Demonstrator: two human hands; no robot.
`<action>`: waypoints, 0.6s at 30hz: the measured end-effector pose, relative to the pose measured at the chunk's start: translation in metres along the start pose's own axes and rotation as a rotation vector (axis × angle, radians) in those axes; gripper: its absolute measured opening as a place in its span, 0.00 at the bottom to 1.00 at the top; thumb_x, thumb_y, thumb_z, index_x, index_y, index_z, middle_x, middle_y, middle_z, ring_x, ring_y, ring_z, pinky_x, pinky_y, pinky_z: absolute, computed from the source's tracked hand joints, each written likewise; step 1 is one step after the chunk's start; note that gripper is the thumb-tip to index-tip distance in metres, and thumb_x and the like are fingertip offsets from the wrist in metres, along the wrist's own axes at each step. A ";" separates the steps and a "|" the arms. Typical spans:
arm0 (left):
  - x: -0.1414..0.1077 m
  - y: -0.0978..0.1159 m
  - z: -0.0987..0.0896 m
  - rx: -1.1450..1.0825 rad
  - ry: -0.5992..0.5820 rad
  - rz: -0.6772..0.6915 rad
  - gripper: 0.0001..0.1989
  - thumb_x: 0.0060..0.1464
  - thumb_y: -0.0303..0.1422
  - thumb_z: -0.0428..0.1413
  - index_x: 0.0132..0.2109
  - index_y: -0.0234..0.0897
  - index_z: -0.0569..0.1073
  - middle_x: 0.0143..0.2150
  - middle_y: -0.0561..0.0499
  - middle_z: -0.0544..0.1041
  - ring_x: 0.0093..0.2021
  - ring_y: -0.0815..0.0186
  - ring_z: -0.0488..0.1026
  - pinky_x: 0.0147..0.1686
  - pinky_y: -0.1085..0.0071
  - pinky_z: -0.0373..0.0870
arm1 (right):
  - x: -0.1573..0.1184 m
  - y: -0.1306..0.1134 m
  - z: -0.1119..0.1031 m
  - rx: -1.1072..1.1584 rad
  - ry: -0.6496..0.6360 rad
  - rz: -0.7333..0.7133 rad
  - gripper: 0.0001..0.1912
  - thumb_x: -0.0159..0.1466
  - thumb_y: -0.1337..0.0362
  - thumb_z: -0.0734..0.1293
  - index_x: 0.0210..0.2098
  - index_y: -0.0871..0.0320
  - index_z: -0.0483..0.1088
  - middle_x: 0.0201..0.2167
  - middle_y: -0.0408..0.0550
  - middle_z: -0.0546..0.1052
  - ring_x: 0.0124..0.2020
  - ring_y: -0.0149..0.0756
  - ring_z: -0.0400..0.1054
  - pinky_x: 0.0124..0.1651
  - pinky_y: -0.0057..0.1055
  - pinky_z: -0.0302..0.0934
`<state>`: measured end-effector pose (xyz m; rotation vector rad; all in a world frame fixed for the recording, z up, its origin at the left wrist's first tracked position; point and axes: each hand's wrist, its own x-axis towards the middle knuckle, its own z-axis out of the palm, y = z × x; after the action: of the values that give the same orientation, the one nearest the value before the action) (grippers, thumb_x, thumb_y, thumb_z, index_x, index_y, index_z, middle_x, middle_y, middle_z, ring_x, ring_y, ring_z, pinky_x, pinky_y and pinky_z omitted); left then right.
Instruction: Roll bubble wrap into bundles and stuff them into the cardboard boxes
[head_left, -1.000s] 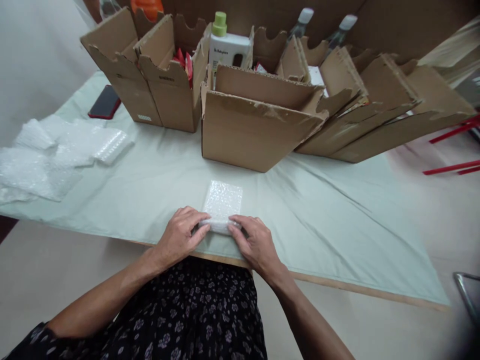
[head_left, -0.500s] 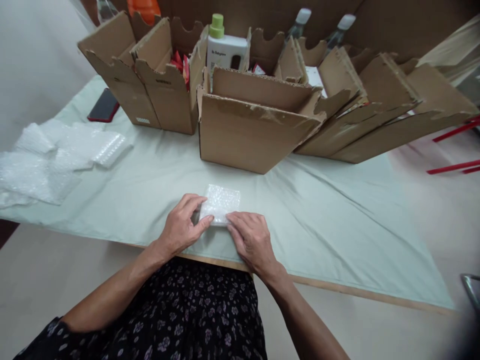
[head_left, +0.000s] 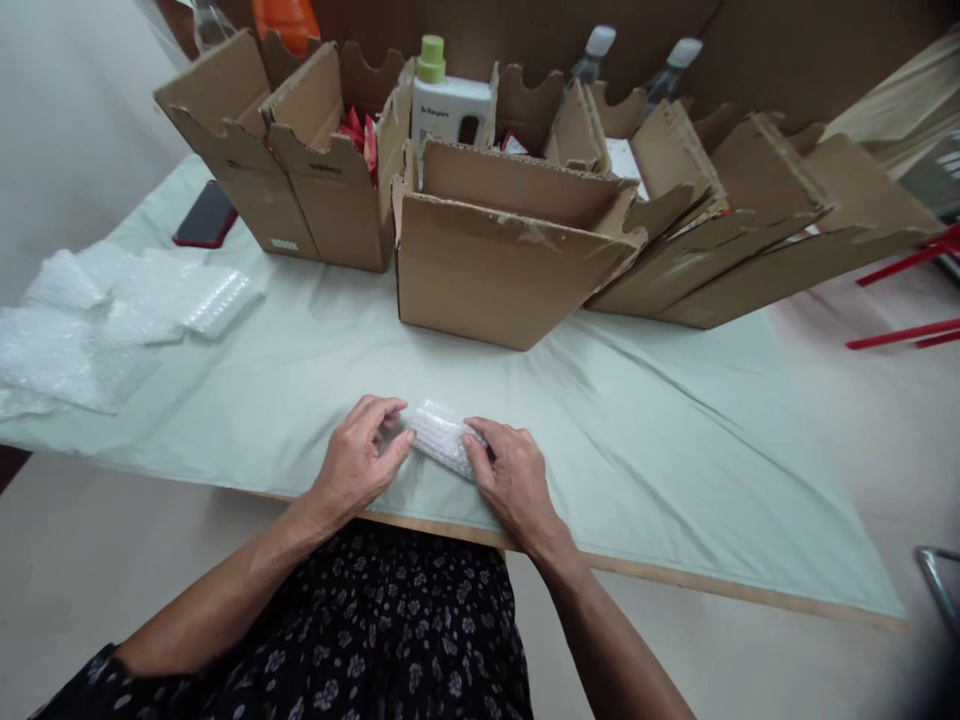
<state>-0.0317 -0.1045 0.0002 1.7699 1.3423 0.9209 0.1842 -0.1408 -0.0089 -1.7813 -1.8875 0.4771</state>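
A small piece of bubble wrap (head_left: 442, 436), folded into a narrow strip, lies slanted on the pale green cloth near the table's front edge. My right hand (head_left: 510, 470) grips its right end between thumb and fingers. At the left end, my left hand (head_left: 364, 450) is curved with thumb and fingers apart. The left thumb tip is right at the strip's edge; whether it touches I cannot tell. More bubble wrap sheets (head_left: 82, 330) lie in a loose pile at the far left.
Behind the hands stands a cardboard box (head_left: 510, 270), with more cardboard dividers (head_left: 330, 210) on both sides. Among them are a white bottle with a green cap (head_left: 450, 105) and clear bottles (head_left: 596, 55). A phone (head_left: 206, 213) lies at the back left.
The bubble wrap went from a squarish flat piece to a narrower, slanted strip. My left hand has loosened from its left side. My right hand has shifted slightly and grips the right end.
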 end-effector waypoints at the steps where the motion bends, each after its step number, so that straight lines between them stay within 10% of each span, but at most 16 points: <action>1: -0.004 0.004 -0.001 -0.084 -0.042 -0.107 0.14 0.59 0.36 0.59 0.49 0.34 0.78 0.40 0.45 0.79 0.37 0.63 0.76 0.34 0.66 0.75 | 0.001 0.000 0.000 -0.002 0.004 0.008 0.18 0.72 0.61 0.61 0.51 0.61 0.79 0.46 0.55 0.85 0.45 0.48 0.79 0.51 0.43 0.64; 7: -0.033 0.024 0.006 -0.718 -0.259 -0.621 0.29 0.51 0.43 0.67 0.56 0.34 0.75 0.56 0.37 0.80 0.53 0.53 0.79 0.51 0.57 0.78 | 0.002 -0.001 -0.009 0.136 -0.064 0.146 0.17 0.70 0.58 0.62 0.47 0.58 0.80 0.35 0.50 0.85 0.33 0.42 0.76 0.47 0.40 0.64; 18: -0.035 0.040 0.030 -1.042 -0.265 -0.692 0.34 0.47 0.43 0.72 0.57 0.33 0.74 0.56 0.37 0.80 0.60 0.49 0.75 0.62 0.54 0.68 | -0.004 0.002 -0.026 0.632 -0.127 0.284 0.17 0.66 0.52 0.64 0.39 0.58 0.77 0.30 0.47 0.80 0.30 0.35 0.71 0.34 0.30 0.65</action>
<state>0.0052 -0.1505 0.0162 0.5395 0.9029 0.7262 0.2008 -0.1464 0.0105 -1.5974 -1.3373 1.1660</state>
